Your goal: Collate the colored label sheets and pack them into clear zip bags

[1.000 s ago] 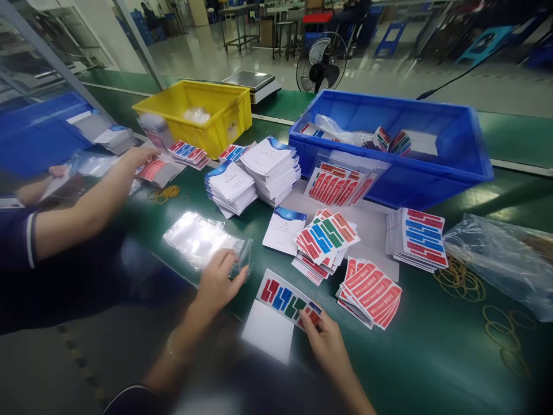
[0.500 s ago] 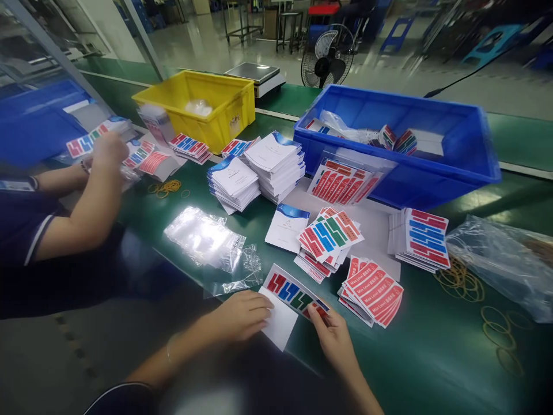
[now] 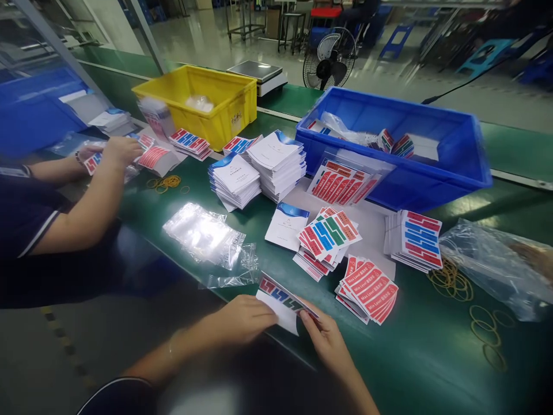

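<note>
Between my hands, at the front edge of the green bench, is a label card [image 3: 280, 297] with red, blue and green shapes, tilted up. A white sheet [image 3: 280, 316] lies against its near side; whether the two are joined I cannot tell. My right hand [image 3: 323, 334] pinches the card's right end between thumb and fingers. My left hand [image 3: 246, 317] has its fingers closed at the white sheet's left edge. Just beyond are a fanned pile of multicoloured label cards [image 3: 330, 236], a pile of red label cards [image 3: 369, 291] and a white booklet [image 3: 287, 225].
Clear plastic bags [image 3: 205, 233] lie left of my hands. Booklet stacks [image 3: 276, 164] stand behind, near a yellow bin [image 3: 235, 115] and a blue bin [image 3: 432, 173]. Rubber bands [image 3: 451, 279] lie right, beside banded label cards [image 3: 419, 239]. A co-worker's hand [image 3: 121, 151] handles cards at left.
The card and white sheet have tipped, showing less of their faces, and my hands are slightly closer together. The co-worker's hands and cards have shifted lower.
</note>
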Demonstrator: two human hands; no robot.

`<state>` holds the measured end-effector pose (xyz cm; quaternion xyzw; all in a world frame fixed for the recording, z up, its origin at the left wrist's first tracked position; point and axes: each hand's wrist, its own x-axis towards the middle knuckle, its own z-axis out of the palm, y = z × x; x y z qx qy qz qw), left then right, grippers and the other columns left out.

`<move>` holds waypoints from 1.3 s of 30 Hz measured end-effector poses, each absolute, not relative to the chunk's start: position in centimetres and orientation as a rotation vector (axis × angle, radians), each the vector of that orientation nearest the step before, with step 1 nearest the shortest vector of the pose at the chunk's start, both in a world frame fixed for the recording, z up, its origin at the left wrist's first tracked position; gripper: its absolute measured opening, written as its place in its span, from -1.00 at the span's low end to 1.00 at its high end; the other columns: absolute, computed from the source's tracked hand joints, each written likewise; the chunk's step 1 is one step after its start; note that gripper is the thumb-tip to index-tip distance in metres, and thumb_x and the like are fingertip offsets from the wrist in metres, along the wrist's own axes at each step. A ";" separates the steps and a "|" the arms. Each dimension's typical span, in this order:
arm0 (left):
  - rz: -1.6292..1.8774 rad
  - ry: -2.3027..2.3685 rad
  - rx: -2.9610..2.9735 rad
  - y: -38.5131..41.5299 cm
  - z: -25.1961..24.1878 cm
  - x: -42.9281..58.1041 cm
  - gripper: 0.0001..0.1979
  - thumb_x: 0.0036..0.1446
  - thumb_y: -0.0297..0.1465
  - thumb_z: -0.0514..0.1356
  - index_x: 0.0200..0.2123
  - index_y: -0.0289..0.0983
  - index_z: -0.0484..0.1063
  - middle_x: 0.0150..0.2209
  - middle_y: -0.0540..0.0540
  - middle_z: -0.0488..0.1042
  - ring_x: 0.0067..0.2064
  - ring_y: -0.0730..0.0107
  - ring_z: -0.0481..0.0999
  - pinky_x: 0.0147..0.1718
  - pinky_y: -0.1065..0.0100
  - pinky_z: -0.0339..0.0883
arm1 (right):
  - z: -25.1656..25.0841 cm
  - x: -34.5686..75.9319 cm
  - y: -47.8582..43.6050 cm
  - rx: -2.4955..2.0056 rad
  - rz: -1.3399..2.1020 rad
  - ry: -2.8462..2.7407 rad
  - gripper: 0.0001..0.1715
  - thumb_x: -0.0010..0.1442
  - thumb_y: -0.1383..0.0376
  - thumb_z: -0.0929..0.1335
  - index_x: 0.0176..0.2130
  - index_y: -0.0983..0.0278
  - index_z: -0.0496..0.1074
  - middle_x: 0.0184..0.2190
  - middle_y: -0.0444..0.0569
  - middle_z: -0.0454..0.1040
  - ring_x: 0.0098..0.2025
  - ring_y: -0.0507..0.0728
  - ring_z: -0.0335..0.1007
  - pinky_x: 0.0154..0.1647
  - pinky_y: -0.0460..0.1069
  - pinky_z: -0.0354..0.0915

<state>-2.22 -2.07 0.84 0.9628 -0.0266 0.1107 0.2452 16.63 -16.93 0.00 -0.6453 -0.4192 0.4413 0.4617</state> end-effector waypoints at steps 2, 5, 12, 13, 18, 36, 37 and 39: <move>0.320 -0.015 2.643 -1.7 1.7 -0.7 -0.73 0.20 -0.50 -0.03 -0.10 -0.29 0.38 -0.28 -0.12 0.54 -0.26 0.37 0.51 -0.26 0.37 0.38 | 0.1 16.5 -17.1 -1.544 1.107 -1.073 -0.56 0.31 0.14 0.14 0.09 0.18 0.34 -0.02 -0.01 0.47 0.01 0.22 0.37 0.12 0.12 0.22; 0.337 0.037 2.645 -1.5 2.5 1.5 -0.76 0.23 -0.48 -0.04 -0.15 -0.29 0.40 -0.33 -0.10 0.51 -0.30 0.38 0.47 -0.29 0.37 0.36 | -0.6 16.1 -17.4 -1.537 1.064 -1.079 -0.60 0.26 0.10 0.20 -0.08 0.24 0.44 -0.21 -0.02 0.53 -0.20 0.19 0.45 -0.06 0.06 0.34; 0.786 0.525 2.426 -1.0 3.7 2.5 -0.88 0.15 -0.40 0.12 -0.22 -0.27 0.34 -0.22 -0.14 0.42 -0.16 0.30 0.40 -0.15 0.29 0.32 | -2.4 15.9 -18.5 -1.742 0.739 -0.762 -0.74 0.20 0.18 0.31 -0.21 0.28 0.50 -0.32 -0.01 0.57 -0.27 0.19 0.49 -0.19 0.00 0.40; 0.828 0.709 2.405 -0.7 3.6 2.2 -0.88 0.14 -0.38 0.13 -0.24 -0.27 0.32 -0.22 -0.15 0.40 -0.15 0.28 0.40 -0.16 0.27 0.32 | -2.4 16.2 -18.7 -1.745 0.660 -0.765 -0.74 0.18 0.20 0.32 -0.19 0.28 0.51 -0.28 -0.01 0.57 -0.25 0.20 0.50 -0.16 0.01 0.40; 0.453 1.313 2.451 0.9 2.5 0.5 -0.82 0.08 -0.25 0.13 -0.37 -0.24 0.25 -0.34 -0.06 0.33 -0.33 0.32 0.39 -0.44 0.36 0.23 | -2.3 17.3 -18.7 -1.752 0.628 -0.948 -0.69 0.14 0.21 0.35 -0.11 0.22 0.51 -0.19 -0.03 0.57 -0.18 0.22 0.49 -0.11 0.03 0.39; 0.339 0.889 2.459 -1.3 0.5 1.8 -0.85 0.09 -0.52 -0.01 -0.51 -0.25 0.16 -0.43 0.00 0.26 -0.42 0.49 0.29 -0.44 0.44 0.18 | 1.4 14.8 -15.6 -1.645 1.147 -0.311 -0.44 -0.04 -0.10 0.40 -0.33 0.35 0.50 -0.43 0.07 0.59 -0.32 0.31 0.52 -0.30 0.08 0.43; 0.337 0.875 2.479 -1.4 0.3 1.9 -0.86 0.09 -0.52 -0.01 -0.50 -0.25 0.17 -0.42 -0.01 0.27 -0.40 0.48 0.31 -0.43 0.44 0.19 | 1.3 14.7 -15.6 -1.627 1.182 -0.297 -0.42 -0.05 -0.11 0.40 -0.31 0.35 0.50 -0.43 0.07 0.59 -0.31 0.33 0.52 -0.28 0.10 0.43; 0.317 0.849 2.527 -1.5 -0.2 2.1 -0.88 0.08 -0.53 -0.01 -0.48 -0.25 0.18 -0.40 -0.02 0.29 -0.37 0.45 0.33 -0.42 0.43 0.21 | 1.0 14.5 -15.6 -1.575 1.248 -0.247 -0.38 -0.09 -0.12 0.41 -0.28 0.36 0.49 -0.43 0.07 0.59 -0.28 0.36 0.52 -0.24 0.15 0.42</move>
